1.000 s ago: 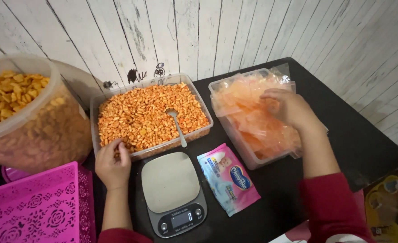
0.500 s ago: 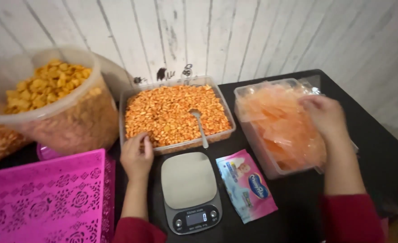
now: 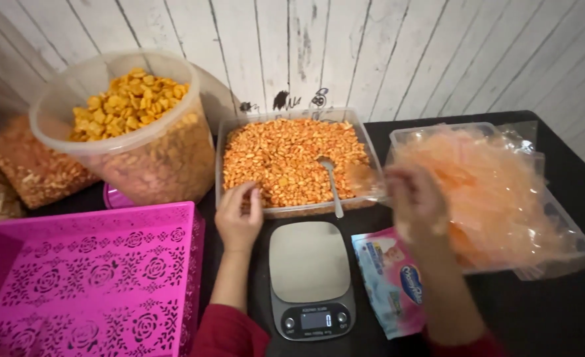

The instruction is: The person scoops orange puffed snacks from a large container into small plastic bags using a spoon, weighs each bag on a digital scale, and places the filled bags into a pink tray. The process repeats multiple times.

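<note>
- Bag-fetching step: right hand (image 3: 416, 198), blurred, pinches a clear plastic bag (image 3: 365, 180) over the snack tray (image 3: 292, 118).
- Left hand (image 3: 239, 215) rests loosely curled, empty, on the tray's front rim.
- Next, likely: open the bag near the spoon (image 3: 330, 182).

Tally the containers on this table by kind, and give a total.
Clear rectangular tubs: 2, the snack tub that the left hand touches, and the bag tub beside the right hand
Round clear buckets: 1, the bucket of yellow crackers
Pink lattice baskets: 1, the pink basket
Total: 4
</note>
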